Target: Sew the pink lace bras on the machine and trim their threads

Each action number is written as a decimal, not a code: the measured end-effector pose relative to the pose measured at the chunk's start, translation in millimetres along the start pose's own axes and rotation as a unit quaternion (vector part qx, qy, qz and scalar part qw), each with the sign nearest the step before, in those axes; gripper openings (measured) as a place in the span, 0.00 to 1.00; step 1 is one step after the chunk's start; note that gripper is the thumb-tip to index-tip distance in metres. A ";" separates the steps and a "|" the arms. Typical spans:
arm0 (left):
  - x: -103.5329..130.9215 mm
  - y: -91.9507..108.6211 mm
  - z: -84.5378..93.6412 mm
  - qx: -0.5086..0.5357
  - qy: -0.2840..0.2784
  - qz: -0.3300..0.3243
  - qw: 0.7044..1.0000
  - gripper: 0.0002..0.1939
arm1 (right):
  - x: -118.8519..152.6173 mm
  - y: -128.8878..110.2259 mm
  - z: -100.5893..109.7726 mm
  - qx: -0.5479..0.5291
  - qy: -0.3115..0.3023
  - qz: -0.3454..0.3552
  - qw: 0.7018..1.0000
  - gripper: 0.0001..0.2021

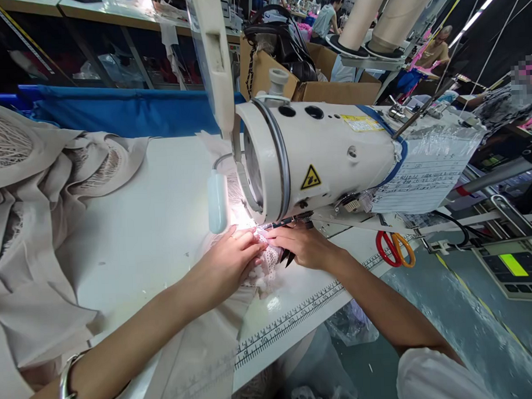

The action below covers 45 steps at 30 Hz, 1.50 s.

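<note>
Left hand (pixel 238 258) flat on lace (pixel 270 262), right hand (pixel 306 244) alongside, grip unclear, open tabletop (pixel 148 221) leftward to heaped fabric (pixel 36 260).

Two bare hands are at work, one left hand (pixel 233 260) and one right hand (pixel 303 245), with one silvery bracelet (pixel 72 386) between them. There is one sewing machine (pixel 325 156), bearing one yellow triangular warning label (pixel 310 177) and two large dark round holes (pixel 301 112). Beside it are one small lamp (pixel 218 202) and one pair of scissors with two handle loops (pixel 395 249), one red, one orange. Two thread cones (pixel 379 21) stand above, and one control box (pixel 515 269) shows one lit display (pixel 513 265). At least two other people (pixel 327 20) are visible behind. The heaped fabric pieces (pixel 35 231) overlap too much to count.
</note>
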State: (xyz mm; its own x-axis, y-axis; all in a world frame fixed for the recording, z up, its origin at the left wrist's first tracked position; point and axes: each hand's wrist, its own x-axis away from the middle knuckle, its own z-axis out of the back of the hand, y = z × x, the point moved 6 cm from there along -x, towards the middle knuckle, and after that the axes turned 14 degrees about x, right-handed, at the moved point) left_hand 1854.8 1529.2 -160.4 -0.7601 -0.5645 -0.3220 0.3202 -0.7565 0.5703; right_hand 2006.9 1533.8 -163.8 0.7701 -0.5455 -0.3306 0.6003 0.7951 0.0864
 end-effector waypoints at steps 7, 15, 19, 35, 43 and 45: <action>0.4 -4.5 5.1 -0.037 0.009 0.000 0.999 0.15 | 2.4 3.5 -4.4 -0.036 -0.011 -0.013 0.999 0.15; 2.5 4.0 0.6 -0.081 -0.007 -0.041 0.996 0.15 | 2.4 2.1 -4.5 -0.028 0.000 -0.008 1.000 0.16; 2.5 -1.3 1.1 -0.080 0.011 -0.030 0.996 0.13 | 1.2 1.1 -2.9 -0.014 0.004 -0.008 1.000 0.17; 0.8 0.6 -0.4 -0.208 -0.012 -0.033 0.978 0.14 | 1.3 -3.5 -2.9 0.002 0.020 0.010 1.000 0.16; 2.5 -0.3 1.9 -0.213 -0.009 -0.017 0.977 0.12 | 0.9 -4.0 -1.0 0.022 0.049 0.012 0.998 0.17; 1.6 0.3 1.3 -0.227 -0.008 -0.001 0.974 0.13 | 0.9 -3.8 -1.0 0.024 0.050 0.009 0.998 0.18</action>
State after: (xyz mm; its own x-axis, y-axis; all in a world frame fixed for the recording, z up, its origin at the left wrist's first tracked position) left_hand 1853.0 1528.5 -159.7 -0.7690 -0.5598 -0.3085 0.5328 -0.8281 0.1747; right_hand 2005.0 1530.6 -165.4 0.7574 -0.4997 -0.4204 0.5976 0.7899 0.1377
